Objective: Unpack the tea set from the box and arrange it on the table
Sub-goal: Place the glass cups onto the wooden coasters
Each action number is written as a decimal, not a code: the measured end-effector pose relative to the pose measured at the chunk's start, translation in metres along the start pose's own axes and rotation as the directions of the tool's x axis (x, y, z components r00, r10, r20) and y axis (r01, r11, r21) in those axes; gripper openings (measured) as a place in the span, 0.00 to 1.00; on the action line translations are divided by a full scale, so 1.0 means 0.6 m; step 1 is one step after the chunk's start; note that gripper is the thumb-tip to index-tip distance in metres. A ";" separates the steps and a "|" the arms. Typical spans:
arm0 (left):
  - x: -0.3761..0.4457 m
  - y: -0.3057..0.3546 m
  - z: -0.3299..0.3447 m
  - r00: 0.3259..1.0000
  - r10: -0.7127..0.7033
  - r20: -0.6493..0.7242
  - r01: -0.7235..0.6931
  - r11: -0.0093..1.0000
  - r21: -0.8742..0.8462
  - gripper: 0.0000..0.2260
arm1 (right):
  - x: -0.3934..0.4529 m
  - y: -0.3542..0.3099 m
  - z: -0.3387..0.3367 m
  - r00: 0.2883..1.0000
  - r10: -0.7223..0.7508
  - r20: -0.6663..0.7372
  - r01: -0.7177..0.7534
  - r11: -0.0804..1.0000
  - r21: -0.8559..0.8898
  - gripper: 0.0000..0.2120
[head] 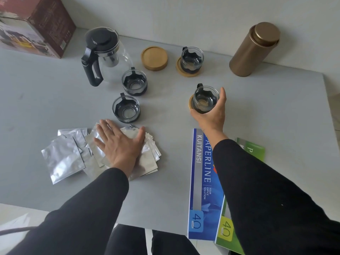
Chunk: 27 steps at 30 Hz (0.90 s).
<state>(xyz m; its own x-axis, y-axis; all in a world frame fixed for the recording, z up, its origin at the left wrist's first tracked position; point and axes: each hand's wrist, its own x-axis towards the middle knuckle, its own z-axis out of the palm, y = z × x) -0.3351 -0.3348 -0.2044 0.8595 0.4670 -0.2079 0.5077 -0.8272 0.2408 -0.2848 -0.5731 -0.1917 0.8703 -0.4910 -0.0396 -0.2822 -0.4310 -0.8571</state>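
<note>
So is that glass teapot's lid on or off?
On. The black lid sits in the mouth of the upright glass teapot, above its strainer.

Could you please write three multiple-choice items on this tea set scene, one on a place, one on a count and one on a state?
1. Where does the tall bronze metal canister stand?
A. at the far right of the grey table, by the wall
B. inside the brown cardboard box
C. on the blue receipt book

2. How many small glass cups with black holders are on the table?
A. two
B. four
C. six

3. What is the right hand doing?
A. lying flat on the silver foil sachets
B. gripping the glass cup on a round wooden coaster
C. lifting the glass teapot with the black lid

Answers: 1 A, the canister stands beside the wall at far right. 2 B, two sit on coasters and two on the bare table. 3 B, its fingers curl round that cup, while the left hand lies flat on the sachets.
</note>
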 end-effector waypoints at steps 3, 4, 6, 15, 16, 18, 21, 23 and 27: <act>0.000 0.001 0.001 1.000 0.000 -0.006 0.000 1.000 0.001 0.50 | -0.002 0.002 0.002 0.999 -0.036 -0.014 0.036 0.999 -0.013 0.55; -0.001 0.001 0.001 1.000 0.000 -0.006 0.000 1.000 0.003 0.50 | -0.002 0.003 0.004 0.999 -0.049 -0.021 0.049 0.999 -0.021 0.56; 0.000 0.001 0.001 1.000 -0.001 -0.004 0.001 1.000 0.008 0.50 | -0.001 0.004 0.005 0.996 -0.080 -0.044 0.078 0.996 -0.041 0.55; 0.000 0.003 0.004 1.000 -0.010 -0.015 0.011 1.000 0.012 0.50 | 0.009 -0.022 0.039 0.985 -0.168 -0.030 0.166 0.984 -0.061 0.54; 0.000 0.003 0.004 1.000 -0.012 -0.017 0.012 1.000 0.011 0.50 | 0.010 -0.026 0.048 0.985 -0.173 -0.024 0.171 0.984 -0.053 0.54; -0.001 0.003 0.005 1.000 -0.016 -0.018 0.016 1.000 0.007 0.50 | 0.013 -0.030 0.062 0.984 -0.177 -0.012 0.177 0.983 -0.040 0.54; -0.001 0.004 0.007 1.000 -0.018 -0.023 0.018 1.000 0.006 0.50 | 0.020 -0.030 0.075 0.982 -0.188 -0.018 0.187 0.982 -0.041 0.53; -0.001 0.004 0.008 0.999 -0.018 -0.031 0.018 1.000 0.004 0.50 | 0.025 -0.029 0.079 0.978 -0.205 -0.025 0.204 0.978 -0.051 0.53; -0.001 0.003 0.008 0.999 -0.020 -0.034 0.020 1.000 0.003 0.49 | 0.029 -0.033 0.078 0.978 -0.210 0.000 0.209 0.977 -0.050 0.53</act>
<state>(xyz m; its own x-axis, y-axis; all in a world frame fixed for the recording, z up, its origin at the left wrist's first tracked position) -0.3350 -0.3380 -0.2087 0.8509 0.4934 -0.1804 0.5244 -0.8187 0.2341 -0.2452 -0.5380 -0.1994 0.9102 -0.3894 0.1408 -0.1137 -0.5619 -0.8194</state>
